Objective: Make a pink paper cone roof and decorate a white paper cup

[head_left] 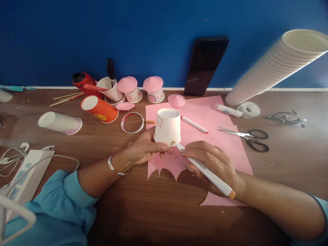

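My left hand (pixel 147 147) grips a short white paper cup (pixel 167 124) near its rim, thumb in front. An orange-red square outline is drawn on the cup's left side, and a small brownish mark sits low on its front. In my right hand (pixel 212 162) is a white marker (pixel 208 176) with an orange end; its tip touches the cup by the brownish mark. Beneath the cup lies pink paper (pixel 220 126) with scalloped cuts along its front edge. On the paper are a white marker with a red end (pixel 194 124) and a pink paper cone (pixel 176 100).
Scissors (pixel 247 136), a tape roll (pixel 249 109), a glue stick (pixel 228 110) and glasses (pixel 287 118) lie at right. A tall cup stack (pixel 276 68) and a phone (pixel 206 66) lean back. Left are cone-topped cups (pixel 155 95), an orange cup (pixel 99 109) and a power strip (pixel 29 177).
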`<state>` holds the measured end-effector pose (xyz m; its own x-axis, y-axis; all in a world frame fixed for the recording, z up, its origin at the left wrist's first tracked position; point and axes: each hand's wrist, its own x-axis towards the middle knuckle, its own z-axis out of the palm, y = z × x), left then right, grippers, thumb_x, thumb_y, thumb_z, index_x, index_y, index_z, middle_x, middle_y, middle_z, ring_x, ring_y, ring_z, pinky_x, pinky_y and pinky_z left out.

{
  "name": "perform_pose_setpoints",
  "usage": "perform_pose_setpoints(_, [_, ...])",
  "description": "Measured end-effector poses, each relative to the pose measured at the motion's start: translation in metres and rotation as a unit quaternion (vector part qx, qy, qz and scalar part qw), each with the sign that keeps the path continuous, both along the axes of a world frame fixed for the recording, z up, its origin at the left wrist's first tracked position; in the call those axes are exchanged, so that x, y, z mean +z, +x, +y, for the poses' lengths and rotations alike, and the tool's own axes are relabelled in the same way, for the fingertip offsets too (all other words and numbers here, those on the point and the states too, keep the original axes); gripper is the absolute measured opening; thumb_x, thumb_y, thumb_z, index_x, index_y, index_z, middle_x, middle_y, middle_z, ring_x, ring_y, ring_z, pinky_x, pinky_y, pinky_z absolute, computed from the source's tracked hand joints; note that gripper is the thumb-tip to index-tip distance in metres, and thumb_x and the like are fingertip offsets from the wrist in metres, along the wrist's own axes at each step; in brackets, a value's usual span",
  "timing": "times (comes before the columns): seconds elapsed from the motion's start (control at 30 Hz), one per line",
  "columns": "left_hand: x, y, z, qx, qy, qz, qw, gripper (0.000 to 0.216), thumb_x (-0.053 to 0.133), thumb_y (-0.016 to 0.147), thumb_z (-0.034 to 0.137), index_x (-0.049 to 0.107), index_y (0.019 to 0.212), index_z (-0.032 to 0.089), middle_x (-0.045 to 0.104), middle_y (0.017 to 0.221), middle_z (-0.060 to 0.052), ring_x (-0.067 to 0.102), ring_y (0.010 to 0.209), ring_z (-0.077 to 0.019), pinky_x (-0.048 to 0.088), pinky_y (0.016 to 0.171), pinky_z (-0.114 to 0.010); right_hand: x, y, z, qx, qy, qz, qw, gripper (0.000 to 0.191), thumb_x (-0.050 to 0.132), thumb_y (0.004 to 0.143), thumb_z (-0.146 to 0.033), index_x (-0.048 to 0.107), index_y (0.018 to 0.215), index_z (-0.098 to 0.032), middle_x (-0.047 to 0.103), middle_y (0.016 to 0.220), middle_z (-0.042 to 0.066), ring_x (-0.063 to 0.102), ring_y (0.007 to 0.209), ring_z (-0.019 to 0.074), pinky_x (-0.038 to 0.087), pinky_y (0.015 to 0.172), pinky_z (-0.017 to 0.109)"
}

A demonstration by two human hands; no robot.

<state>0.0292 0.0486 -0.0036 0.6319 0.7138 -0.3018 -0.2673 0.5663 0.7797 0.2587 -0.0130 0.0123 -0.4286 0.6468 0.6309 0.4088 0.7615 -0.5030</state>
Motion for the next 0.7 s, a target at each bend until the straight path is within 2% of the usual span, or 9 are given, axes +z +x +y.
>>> perform_pose_setpoints(0.7, [0.0017,-0.0013,-0.0016,0.004,-0.018,0.000,1.000,0.044,0.093,0.067,0.020,0.066,0.102,0.013,0.073,0.077,-0.004,0.068,0.066,-0.0121,0.052,0.055,-0.017,0.0018,-0.0008,0.0006,-0.006,0.001,-0.003,1.000,0.020,0.055,0.101,-0.018,0.064,0.118,-0.012,0.074,0.097,0.010,0.074,0.092,0.0196,0.065,0.081,0.032])
